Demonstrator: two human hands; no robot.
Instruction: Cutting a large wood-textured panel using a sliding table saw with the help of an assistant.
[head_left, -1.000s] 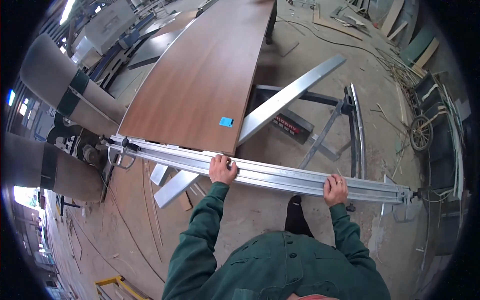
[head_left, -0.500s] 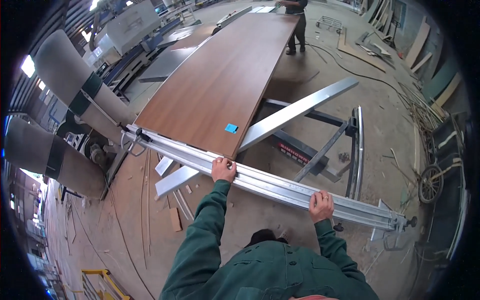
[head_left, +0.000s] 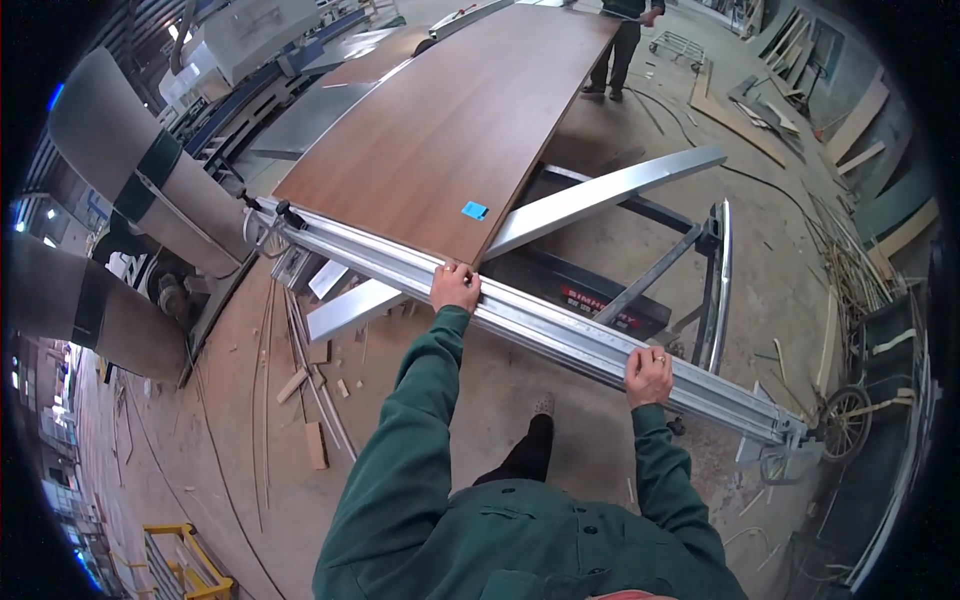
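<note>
Starting at far left beside a black knob (head_left: 289, 212), running across the near end of a brown panel (head_left: 430, 150): a metal rail (head_left: 545, 327), with its long axis slanting from far left to near right. Gripped by the left hand (head_left: 455, 288), fingers curled over the top, just beside the panel's corner. Probably stiff, weighty, smooth enough to slip, hardly fragile; best held at spread points along the ridged edges. Farther right, gripped likewise by the right hand (head_left: 648, 377), then ending in a metal fitting (head_left: 793, 432) toward a spoked wheel (head_left: 843, 424).
</note>
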